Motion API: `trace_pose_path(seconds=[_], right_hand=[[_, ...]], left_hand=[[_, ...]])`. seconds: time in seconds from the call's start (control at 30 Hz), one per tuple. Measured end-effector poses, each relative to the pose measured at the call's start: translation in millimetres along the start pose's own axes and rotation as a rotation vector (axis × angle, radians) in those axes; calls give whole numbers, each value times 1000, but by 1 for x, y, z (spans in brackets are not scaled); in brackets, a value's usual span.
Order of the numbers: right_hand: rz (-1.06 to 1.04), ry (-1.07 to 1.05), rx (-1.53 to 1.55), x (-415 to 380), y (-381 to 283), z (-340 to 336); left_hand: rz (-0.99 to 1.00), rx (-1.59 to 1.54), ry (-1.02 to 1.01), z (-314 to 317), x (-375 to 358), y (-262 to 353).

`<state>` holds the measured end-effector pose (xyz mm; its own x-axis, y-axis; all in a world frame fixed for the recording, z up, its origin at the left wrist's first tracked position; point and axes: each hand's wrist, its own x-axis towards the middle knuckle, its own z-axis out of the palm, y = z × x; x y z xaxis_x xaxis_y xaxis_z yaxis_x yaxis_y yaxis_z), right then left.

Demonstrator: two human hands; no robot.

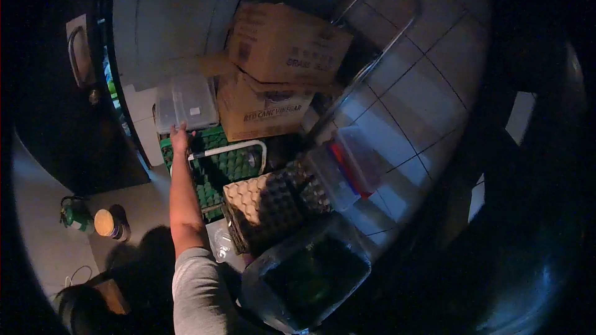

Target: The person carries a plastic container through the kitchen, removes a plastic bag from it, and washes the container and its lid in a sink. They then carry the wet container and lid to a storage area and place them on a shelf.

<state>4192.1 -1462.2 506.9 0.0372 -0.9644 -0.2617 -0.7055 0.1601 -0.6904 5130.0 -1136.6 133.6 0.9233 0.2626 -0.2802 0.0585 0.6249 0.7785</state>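
Observation:
My left hand (180, 138) reaches out at the end of a bare forearm, with its fingers apart at the near edge of a clear plastic box (186, 102). The fingertips overlap that edge; whether they press on it cannot be made out. The box has a small white label and rests at the far end of a green crate (214, 177). Beside the wrist, a white metal handle (226, 147) crosses over the crate. My right hand is not in view.
Cardboard boxes (264, 108) are stacked behind the crate. Egg trays (257, 201), a plastic-lined bin (254, 282) and clear tubs (332, 177) stand nearer. A metal trolley frame (410, 22) is at the upper right, a green extinguisher (77, 216) at the left, below a dark door (56, 118).

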Motion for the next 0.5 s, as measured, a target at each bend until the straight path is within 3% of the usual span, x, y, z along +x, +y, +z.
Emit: trace_pose_path(seconds=[0.17,0.27,0.3,0.33,0.37,0.4,0.43,0.47,0.5], right_hand=[[4,7,3,-1,-16,16],[1,25,36,-6,-7,10],[-1,33,54,-10,-2,6],[-12,45,79,-14,9,-1],[-15,68,103,-16,21,-8],[-24,90,133,-22,38,-20],[-42,132,169,-29,56,-33],[-59,188,208,-38,77,-49],[-84,256,247,-46,102,-64]], left_hand=[[-73,63,-165,15,-6,1],[205,485,-150,-44,67,-87],[111,515,-181,-39,-2,-48],[533,793,3,-57,-17,-73],[383,772,29,-61,-70,-60],[441,551,-53,-75,-103,-63],[509,977,9,-98,-142,-61],[476,928,-118,-118,-186,-54],[411,1161,-24,-131,-237,-49]])
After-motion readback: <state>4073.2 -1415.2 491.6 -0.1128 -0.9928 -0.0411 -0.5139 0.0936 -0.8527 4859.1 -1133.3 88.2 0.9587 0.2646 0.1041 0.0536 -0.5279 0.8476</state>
